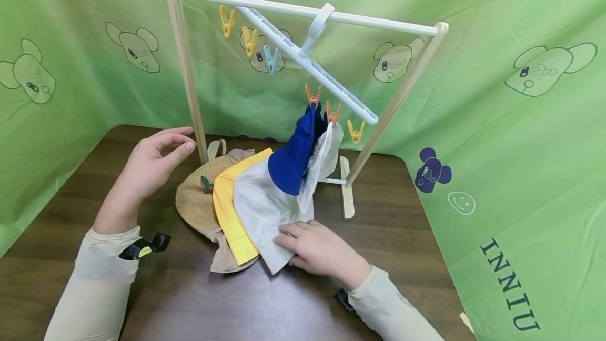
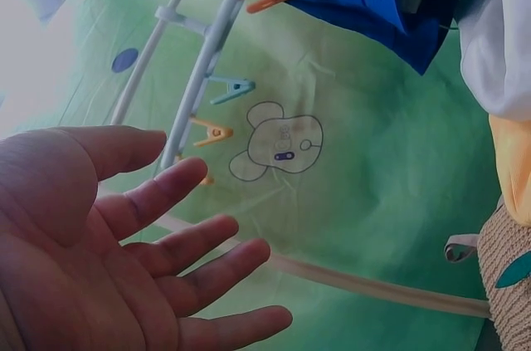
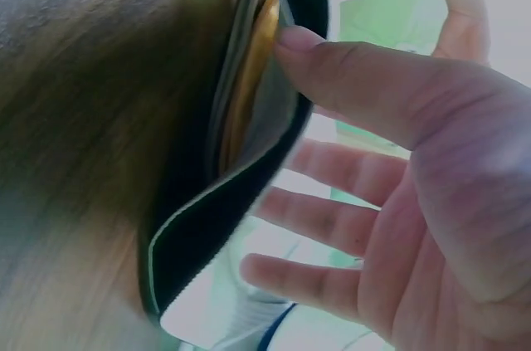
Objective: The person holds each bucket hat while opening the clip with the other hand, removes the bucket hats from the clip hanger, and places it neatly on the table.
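My right hand (image 1: 317, 249) pinches the brim of a light grey bucket hat (image 1: 258, 193) lying on top of a pile. In the right wrist view the thumb sits at the brim's dark underside (image 3: 211, 235), with the fingers on the pale outer side. Beneath it are a yellow hat (image 1: 226, 188) and a tan woven hat (image 1: 194, 199) with a small green leaf. My left hand (image 1: 153, 159) is raised left of the pile near the rack's post, palm bare and fingers spread in the left wrist view. Overhead, a blue hat (image 1: 291, 157) and a whitish hat (image 1: 326, 157) hang from orange clips (image 1: 333, 113).
A wooden rack (image 1: 188, 78) with a white top bar carries a pale blue hanger (image 1: 303, 57), turned at an angle. Yellow clips (image 1: 250, 42) and a blue clip (image 1: 271, 60) dangle from it. Green printed cloth (image 1: 497, 136) surrounds the brown table (image 1: 388, 257).
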`<control>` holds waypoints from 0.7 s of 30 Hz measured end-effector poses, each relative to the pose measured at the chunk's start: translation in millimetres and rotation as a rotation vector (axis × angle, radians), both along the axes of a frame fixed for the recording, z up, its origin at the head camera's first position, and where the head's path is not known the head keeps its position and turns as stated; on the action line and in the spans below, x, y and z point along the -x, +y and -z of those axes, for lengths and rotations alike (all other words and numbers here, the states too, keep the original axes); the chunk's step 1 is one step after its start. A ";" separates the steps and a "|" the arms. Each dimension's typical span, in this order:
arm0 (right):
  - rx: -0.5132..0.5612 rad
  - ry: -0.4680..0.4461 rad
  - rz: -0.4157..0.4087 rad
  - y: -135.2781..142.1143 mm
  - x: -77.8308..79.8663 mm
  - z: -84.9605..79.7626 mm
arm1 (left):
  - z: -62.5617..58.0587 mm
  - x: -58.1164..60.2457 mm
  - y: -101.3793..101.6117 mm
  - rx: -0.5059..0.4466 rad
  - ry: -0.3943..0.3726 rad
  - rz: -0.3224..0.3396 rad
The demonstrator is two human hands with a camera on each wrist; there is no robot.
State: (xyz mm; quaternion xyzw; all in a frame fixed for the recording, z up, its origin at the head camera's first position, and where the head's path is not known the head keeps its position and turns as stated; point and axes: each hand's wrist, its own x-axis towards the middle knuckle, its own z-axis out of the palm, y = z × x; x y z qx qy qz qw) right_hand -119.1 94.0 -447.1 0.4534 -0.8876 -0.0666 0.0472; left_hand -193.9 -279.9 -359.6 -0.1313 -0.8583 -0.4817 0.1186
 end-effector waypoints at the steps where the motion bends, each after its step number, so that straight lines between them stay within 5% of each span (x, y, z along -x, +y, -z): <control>1: -0.008 -0.008 0.007 0.0 -1.1 -1.2 | 0.2 -0.1 0.2 0.002 0.001 0.001; 13: -0.033 -0.048 0.010 -2.1 -13.4 -18.6 | 0.4 -0.9 -0.5 0.019 0.018 0.016; 21: 0.011 0.006 -0.124 -6.3 -17.3 -28.1 | -2.6 -4.0 1.5 0.030 0.020 0.038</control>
